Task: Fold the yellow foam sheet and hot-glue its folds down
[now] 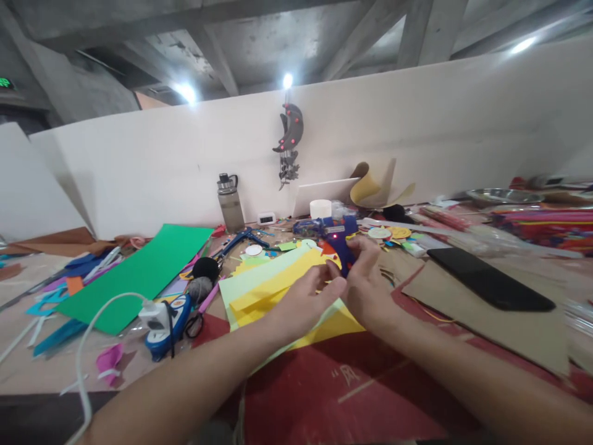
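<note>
My right hand (365, 281) is closed round the handle of a blue glue gun (341, 238), whose small red light is lit. My left hand (310, 293) is just left of it, fingers curled together close to the gun. A small orange and yellow piece (330, 248) shows at those fingertips; what they pinch is partly hidden. Under both hands lie yellow paper sheets (259, 303) on a pale green sheet (229, 287), resting on a red board (352, 383).
At left are a green sheet (139, 272), a blue power strip (169, 327) with a white plug and cable, and yarn balls (201, 287). A bottle (230, 204) stands by the wall. A black phone (488, 278) lies on cardboard (523, 334) at right.
</note>
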### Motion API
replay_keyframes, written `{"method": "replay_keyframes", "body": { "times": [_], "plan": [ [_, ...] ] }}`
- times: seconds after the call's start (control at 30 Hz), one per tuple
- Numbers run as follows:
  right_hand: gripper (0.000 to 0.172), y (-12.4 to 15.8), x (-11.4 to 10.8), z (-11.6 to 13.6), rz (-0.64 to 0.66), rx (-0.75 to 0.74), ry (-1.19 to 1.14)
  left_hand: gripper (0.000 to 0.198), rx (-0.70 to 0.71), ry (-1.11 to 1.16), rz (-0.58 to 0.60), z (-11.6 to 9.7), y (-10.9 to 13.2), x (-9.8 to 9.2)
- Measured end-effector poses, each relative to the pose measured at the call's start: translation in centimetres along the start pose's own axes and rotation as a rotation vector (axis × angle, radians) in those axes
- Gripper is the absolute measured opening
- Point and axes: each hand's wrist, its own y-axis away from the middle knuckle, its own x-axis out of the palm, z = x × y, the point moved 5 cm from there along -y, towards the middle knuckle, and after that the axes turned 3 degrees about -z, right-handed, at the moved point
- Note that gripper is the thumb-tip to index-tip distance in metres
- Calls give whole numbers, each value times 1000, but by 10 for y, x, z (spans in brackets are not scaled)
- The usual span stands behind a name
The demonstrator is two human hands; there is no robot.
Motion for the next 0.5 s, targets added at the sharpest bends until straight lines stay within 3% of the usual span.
{"method": "replay_keyframes", "body": {
  "times": [0.1, 0.2, 0.4, 0.5],
  "plan": [
    [47, 10, 4, 7, 54, -37, -54, 46, -66, 437, -165, 21, -8, 13],
    [46, 17, 6, 12, 104, -4, -126, 45, -63, 757, -244, 29, -13, 23],
    [44, 22, -2, 22, 105, 90, -266, 42, -130, 898, -370, 32, -11, 21],
    [33, 22, -11, 4, 147, 376, -533, 43, -140, 884, -370, 37, -11, 15]
  ]
}}
